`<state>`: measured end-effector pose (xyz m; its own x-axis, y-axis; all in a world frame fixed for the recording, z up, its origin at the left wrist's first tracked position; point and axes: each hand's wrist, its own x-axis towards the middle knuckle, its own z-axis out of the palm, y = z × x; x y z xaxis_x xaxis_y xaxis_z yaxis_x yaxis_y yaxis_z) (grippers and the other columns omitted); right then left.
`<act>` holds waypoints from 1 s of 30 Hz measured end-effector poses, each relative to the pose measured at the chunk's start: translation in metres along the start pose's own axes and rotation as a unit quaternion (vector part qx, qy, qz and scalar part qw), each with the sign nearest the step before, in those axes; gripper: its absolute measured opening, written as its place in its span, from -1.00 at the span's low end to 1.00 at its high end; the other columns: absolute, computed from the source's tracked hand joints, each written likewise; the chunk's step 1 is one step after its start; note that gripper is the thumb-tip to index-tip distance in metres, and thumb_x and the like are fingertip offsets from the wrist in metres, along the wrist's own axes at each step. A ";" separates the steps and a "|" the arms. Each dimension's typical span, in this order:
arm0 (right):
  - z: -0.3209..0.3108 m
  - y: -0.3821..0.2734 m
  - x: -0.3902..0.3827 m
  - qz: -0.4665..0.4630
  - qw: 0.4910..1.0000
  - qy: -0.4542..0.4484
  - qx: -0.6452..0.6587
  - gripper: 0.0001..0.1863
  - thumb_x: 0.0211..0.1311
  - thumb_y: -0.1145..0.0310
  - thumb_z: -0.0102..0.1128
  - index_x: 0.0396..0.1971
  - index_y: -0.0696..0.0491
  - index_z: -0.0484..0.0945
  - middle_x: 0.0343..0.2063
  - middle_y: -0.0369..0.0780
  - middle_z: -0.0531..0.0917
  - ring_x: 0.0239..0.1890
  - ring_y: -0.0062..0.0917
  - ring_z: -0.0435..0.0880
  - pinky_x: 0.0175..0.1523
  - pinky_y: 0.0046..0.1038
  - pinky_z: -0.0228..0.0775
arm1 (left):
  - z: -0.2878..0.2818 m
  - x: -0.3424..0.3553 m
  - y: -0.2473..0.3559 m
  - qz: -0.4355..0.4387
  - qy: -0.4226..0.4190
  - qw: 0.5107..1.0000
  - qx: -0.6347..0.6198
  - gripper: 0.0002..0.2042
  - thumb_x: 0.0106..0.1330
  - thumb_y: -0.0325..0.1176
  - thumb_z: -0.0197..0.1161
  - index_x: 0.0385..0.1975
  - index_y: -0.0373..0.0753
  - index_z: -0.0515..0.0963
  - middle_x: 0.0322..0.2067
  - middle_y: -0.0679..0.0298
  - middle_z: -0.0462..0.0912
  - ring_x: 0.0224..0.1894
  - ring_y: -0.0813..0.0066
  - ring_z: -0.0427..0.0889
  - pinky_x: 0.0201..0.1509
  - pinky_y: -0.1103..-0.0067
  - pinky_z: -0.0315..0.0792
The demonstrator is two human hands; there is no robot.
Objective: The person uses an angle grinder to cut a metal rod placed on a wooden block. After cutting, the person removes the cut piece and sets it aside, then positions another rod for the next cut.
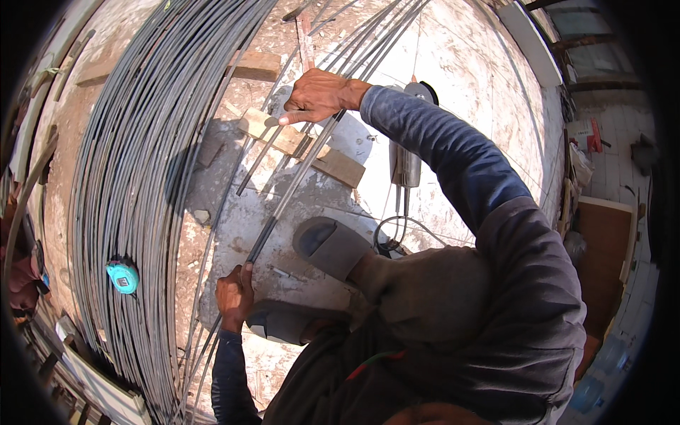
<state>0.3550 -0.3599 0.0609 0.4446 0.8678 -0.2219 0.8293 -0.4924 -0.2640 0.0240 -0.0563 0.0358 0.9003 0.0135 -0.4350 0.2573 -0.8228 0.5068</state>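
A thin bunch of grey metal rods (pixel 289 195) runs slantwise between my feet and the far side. My left hand (pixel 235 294) is closed round its near part, thumb lying along it. Farther off, my right hand (pixel 319 98) is closed over the rods from above, with its thumb out to the left; its other fingertips are partly hidden. Under the rods, near my right hand, lies a wooden block (pixel 340 167). One shorter rod (pixel 256 164) ends free just left of the bunch.
A large bundle of long rods (pixel 142 170) fills the left, with a turquoise tape measure (pixel 122 278) on it. Beneath my right forearm lies an angle grinder (pixel 405 164), its cord (pixel 406 205) near my sandal (pixel 333 244). A hammer (pixel 305 42) lies at the far side.
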 end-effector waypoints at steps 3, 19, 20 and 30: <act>-0.009 -0.005 0.000 0.003 1.000 0.004 -0.001 -0.16 0.38 -0.38 -0.36 -0.62 0.06 0.64 -0.71 -0.08 0.56 -0.56 -0.16 0.57 -0.34 -0.16 0.44 | -0.004 0.006 -0.006 0.012 -0.004 1.000 -0.009 -0.51 0.47 0.02 -0.04 -0.45 -0.30 0.59 -0.59 -0.11 0.59 -0.50 -0.18 0.59 -0.42 0.13 0.39; 0.010 -0.005 -0.020 0.005 0.999 0.025 0.020 -0.16 0.38 -0.37 -0.36 -0.66 0.07 0.60 -0.77 -0.10 0.50 -0.63 -0.20 0.51 -0.43 -0.17 0.40 | 0.030 0.035 -0.033 0.019 -0.011 1.000 0.020 -0.47 0.47 0.07 -0.08 -0.28 -0.31 0.64 -0.47 -0.20 0.62 -0.36 -0.24 0.61 -0.32 0.09 0.43; 0.015 -0.003 -0.022 -0.004 0.999 0.038 0.018 -0.18 0.39 -0.35 -0.35 -0.68 0.05 0.57 -0.79 -0.12 0.46 -0.66 -0.19 0.47 -0.44 -0.17 0.38 | 0.029 0.035 -0.032 0.019 -0.017 0.999 0.024 -0.49 0.46 0.07 -0.06 -0.25 -0.29 0.65 -0.46 -0.20 0.62 -0.35 -0.25 0.62 -0.31 0.07 0.45; 0.024 -0.016 -0.028 -0.017 0.999 0.041 0.004 -0.22 0.40 -0.32 -0.29 -0.67 0.05 0.58 -0.80 -0.13 0.48 -0.64 -0.18 0.51 -0.43 -0.17 0.41 | 0.030 0.034 -0.032 -0.003 -0.008 0.999 0.032 -0.51 0.46 0.05 -0.04 -0.30 -0.30 0.64 -0.47 -0.19 0.62 -0.36 -0.25 0.62 -0.31 0.08 0.45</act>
<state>0.3213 -0.3777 0.0488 0.4421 0.8866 -0.1357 0.8420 -0.4624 -0.2779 0.0359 -0.0466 -0.0181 0.8928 0.0087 -0.4503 0.2387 -0.8570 0.4568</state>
